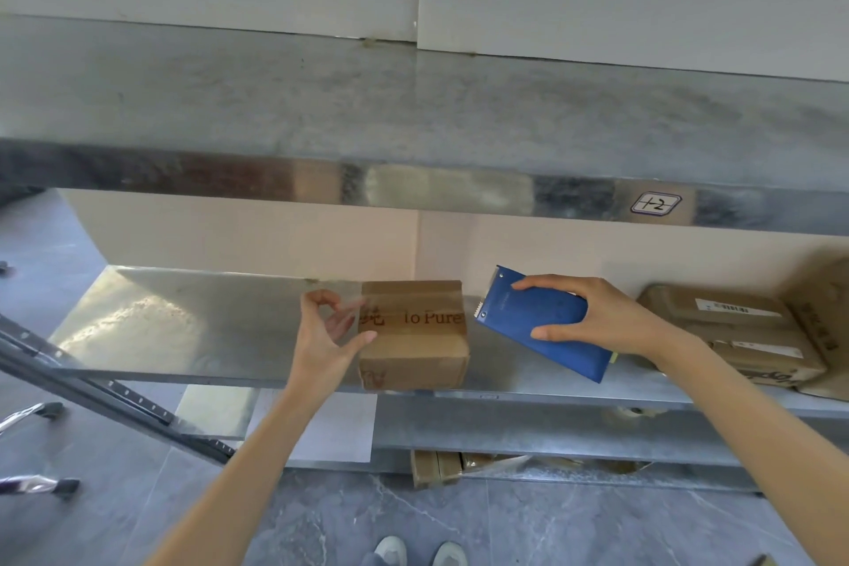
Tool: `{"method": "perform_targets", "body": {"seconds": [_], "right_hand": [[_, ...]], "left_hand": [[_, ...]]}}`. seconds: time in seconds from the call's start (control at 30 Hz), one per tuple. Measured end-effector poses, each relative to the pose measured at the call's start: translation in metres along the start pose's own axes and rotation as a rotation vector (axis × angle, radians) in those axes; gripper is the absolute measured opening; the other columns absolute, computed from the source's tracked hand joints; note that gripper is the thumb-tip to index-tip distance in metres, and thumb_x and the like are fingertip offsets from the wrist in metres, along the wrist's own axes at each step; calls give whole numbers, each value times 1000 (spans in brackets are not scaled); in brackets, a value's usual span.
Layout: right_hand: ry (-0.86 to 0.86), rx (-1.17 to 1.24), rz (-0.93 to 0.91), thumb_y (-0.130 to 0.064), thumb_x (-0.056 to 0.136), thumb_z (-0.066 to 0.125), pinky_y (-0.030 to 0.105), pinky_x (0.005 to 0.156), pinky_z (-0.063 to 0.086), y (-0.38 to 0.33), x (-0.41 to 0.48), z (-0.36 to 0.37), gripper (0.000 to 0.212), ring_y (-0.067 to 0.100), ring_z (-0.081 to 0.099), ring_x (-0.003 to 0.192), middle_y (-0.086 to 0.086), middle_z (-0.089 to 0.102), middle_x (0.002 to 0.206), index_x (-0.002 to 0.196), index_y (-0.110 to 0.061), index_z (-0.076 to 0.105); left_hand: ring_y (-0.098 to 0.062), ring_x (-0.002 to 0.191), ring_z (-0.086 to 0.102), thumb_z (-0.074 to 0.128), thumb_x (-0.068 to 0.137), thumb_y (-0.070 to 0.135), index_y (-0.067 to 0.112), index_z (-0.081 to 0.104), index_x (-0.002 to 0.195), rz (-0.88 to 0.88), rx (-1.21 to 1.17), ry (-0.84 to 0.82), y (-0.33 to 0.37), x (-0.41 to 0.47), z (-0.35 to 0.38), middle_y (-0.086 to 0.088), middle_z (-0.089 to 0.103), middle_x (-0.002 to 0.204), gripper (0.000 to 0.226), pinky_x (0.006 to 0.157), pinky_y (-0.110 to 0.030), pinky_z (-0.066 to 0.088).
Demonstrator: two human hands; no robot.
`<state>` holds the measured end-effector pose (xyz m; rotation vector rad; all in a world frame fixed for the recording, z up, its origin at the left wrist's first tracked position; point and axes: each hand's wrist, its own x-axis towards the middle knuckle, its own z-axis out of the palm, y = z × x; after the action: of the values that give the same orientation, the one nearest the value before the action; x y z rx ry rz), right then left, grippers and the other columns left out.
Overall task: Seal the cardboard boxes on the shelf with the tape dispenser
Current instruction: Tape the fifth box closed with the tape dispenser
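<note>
A small cardboard box (413, 335) printed "to Pure" stands at the front edge of the middle shelf (183, 326), about halfway along it, with brown tape already across its top. A strip of clear tape (349, 308) runs off the box's left top edge into the air, and the left hand (328, 331) holds its loose end. The fingers are curled and show through the film, and the thumb reaches toward the box's left side, though whether it touches cannot be told. The right hand (611, 322) grips the blue tape dispenser (537, 326) just right of the box, fingers over its upper face and thumb clamped beneath. The tool is tilted, its toothed end close beside the box's right top edge but apart from it. At the shelf's right end lie flatter cardboard parcels (735, 335) with white labels, well apart from the box. The upper shelf (413, 106) bears a handwritten label (656, 203) on its front lip, toward the right. More cardboard (436, 466) sits on the lowest level, under the box — and two pale shoes (416, 551) stand on the grey floor (551, 529).
</note>
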<state>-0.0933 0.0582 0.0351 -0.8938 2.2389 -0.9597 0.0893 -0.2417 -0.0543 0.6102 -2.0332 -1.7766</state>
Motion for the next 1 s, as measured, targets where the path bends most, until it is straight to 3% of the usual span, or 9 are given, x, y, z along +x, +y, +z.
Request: {"method": "perform_targets", "body": {"seconds": [0.03,0.13,0.2,0.27,0.43,0.5,0.63,0.87,1.0], "right_hand": [[-6,6,4,-29,80,83,16,95,49,1,-2,-1,49,-8,56,115,-32,60,125,119,-52,63],[-23,24,9,-29,81,81,12,94,46,4,-6,-3,48,-8,55,116,-31,60,126,121,-49,63],[-33,27,12,-29,82,81,11,95,43,6,-7,-3,47,-9,54,118,-31,59,127,122,-46,64],[-45,36,22,-29,82,81,8,93,42,7,-5,-3,47,-11,53,118,-32,59,127,123,-45,64],[-66,67,43,-27,82,81,5,85,43,9,6,1,46,-11,56,111,-29,60,126,121,-45,65],[-74,71,37,-28,82,81,5,87,43,10,10,3,46,-11,56,113,-29,60,126,120,-46,65],[-92,78,33,-30,81,82,14,94,46,14,19,4,45,-7,57,114,-31,61,123,118,-50,65],[-117,94,22,-26,82,81,18,96,48,20,30,5,47,-3,59,115,-23,63,127,123,-41,66],[-136,103,25,-25,82,81,20,95,50,24,33,5,46,-2,60,113,-22,63,126,123,-40,66]], "left_hand": [[2,111,64,73,77,-16,18,37,104,-2,0,-7,0,1,0,36,56,97,57,106,-20,44],[-8,116,64,74,79,-13,21,39,102,-7,8,-14,-2,9,-6,11,56,113,55,108,-24,44],[-11,117,65,75,78,-11,22,39,102,-7,22,-22,-2,14,-8,5,60,114,54,106,-24,45],[-11,115,66,74,78,-13,20,39,101,-12,11,-15,-1,15,-7,6,65,112,54,102,-20,47],[-12,115,66,70,77,-21,11,38,105,-44,-115,50,-8,14,-2,-18,58,122,54,86,-17,54],[-8,112,67,71,76,-20,10,37,109,-66,-150,72,-9,15,-1,-17,56,123,56,82,-17,55],[1,106,67,73,76,-19,8,37,111,-109,-180,121,-9,14,4,1,61,110,57,75,-13,54],[-7,109,68,73,75,-19,11,38,110,-152,-244,124,-10,17,0,-6,55,117,59,73,-16,55],[-5,108,68,73,76,-18,12,38,107,-176,-265,127,-10,16,1,1,65,113,56,74,-16,55]]}}
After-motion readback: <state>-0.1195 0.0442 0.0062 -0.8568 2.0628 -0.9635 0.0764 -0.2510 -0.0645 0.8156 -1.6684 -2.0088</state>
